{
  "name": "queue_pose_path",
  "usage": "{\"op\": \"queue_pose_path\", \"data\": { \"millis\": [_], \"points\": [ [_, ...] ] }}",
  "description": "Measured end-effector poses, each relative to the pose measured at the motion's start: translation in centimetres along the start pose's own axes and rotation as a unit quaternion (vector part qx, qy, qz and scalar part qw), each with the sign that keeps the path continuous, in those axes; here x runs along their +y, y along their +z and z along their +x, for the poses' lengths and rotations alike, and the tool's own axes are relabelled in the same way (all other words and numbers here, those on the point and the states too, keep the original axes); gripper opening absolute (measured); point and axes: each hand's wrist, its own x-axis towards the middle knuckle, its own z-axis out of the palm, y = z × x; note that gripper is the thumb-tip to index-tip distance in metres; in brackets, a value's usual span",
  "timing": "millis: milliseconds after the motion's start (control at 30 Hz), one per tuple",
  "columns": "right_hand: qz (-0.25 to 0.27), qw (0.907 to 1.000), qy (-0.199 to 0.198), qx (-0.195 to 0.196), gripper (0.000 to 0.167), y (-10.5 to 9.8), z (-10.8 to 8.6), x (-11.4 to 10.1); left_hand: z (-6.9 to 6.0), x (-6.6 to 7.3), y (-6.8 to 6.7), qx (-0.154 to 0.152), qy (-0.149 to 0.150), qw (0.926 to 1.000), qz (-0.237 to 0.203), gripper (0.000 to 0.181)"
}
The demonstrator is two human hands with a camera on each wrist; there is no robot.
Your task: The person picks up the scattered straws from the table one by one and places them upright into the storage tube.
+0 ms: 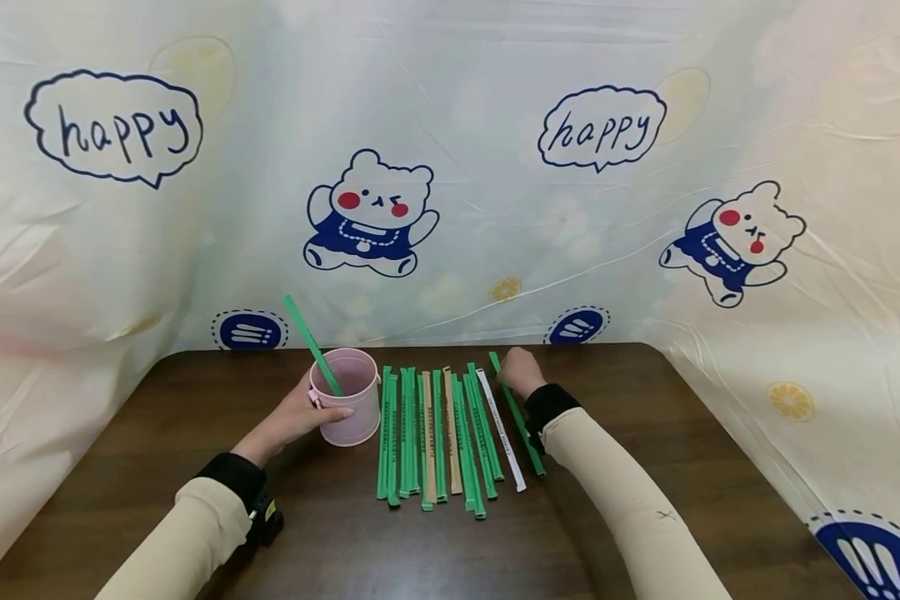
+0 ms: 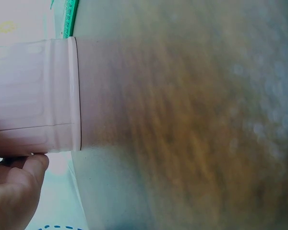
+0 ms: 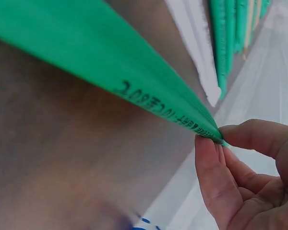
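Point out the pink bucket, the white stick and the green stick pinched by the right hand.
Pink bucket (image 1: 362, 423): head view, on its outer wall.
White stick (image 1: 502, 431): head view, midway along its length.
Pinched green stick (image 3: 110, 52): right wrist view, on its broad near part.

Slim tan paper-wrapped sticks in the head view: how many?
2. Both lie in the row on the brown table: one slim tan stick nearer the round pink bucket, the other tan stick further right. Any underneath would be hidden.
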Motion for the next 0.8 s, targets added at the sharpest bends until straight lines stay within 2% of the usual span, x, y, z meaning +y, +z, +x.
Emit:
{"op": "queue_pose_path", "data": {
  "millis": [133, 200, 267, 300, 367, 433, 567, 600, 667, 733, 800],
  "points": [
    [0.014, 0.9996, -0.022, 0.014, 0.047, -0.8, -0.2, -0.7, -0.1, 0.0, 0.1, 0.001, 0.003, 1.0, -0.002, 0.088],
    [0.018, 0.999, -0.03, 0.028, 0.033, -1.3, -0.3, -1.2, 0.0, 0.0, 0.1, 0.001, 0.003, 1.0, 0.0, 0.089],
    [0.016, 0.9984, -0.033, 0.042, 0.011, -1.7, -0.5, -1.8, 0.0, -0.1, 0.1, 0.001, 0.002, 1.0, 0.001, 0.089],
    [0.012, 0.998, -0.037, 0.05, 0.008, -1.9, -0.6, -2.1, 0.0, -0.1, 0.1, 0.0, 0.003, 1.0, 0.001, 0.089],
    [0.007, 0.9962, -0.05, 0.071, 0.03, -2.3, -0.6, -2.6, 0.0, -0.1, 0.1, 0.0, 0.005, 1.0, 0.0, 0.089],
    [0.012, 0.9944, -0.063, 0.084, 0.034, -2.6, -0.6, -3.0, 0.0, -0.2, 0.1, -0.001, 0.007, 1.0, -0.001, 0.089],
    [0.052, 0.9898, -0.092, 0.095, 0.035, -3.0, 0.0, -3.6, 0.0, -0.2, 0.1, -0.001, 0.006, 1.0, 0.0, 0.088],
    [0.066, 0.989, -0.094, 0.093, 0.035, -3.0, 0.4, -3.5, 0.0, -0.2, 0.1, -0.001, 0.006, 1.0, 0.0, 0.089],
    [0.091, 0.9835, -0.12, 0.1, 0.034, -2.3, 2.8, -2.3, 0.0, -0.1, 0.1, -0.002, 0.007, 1.0, -0.001, 0.089],
    [0.113, 0.9793, -0.134, 0.101, 0.036, -2.2, 4.0, -2.2, 0.0, -0.1, 0.1, -0.003, 0.009, 0.9999, -0.003, 0.089],
    [0.132, 0.9732, -0.153, 0.11, 0.038, -2.5, 3.9, -2.8, 0.0, -0.1, 0.0, -0.003, 0.011, 0.9999, -0.005, 0.089]
  ]
}}
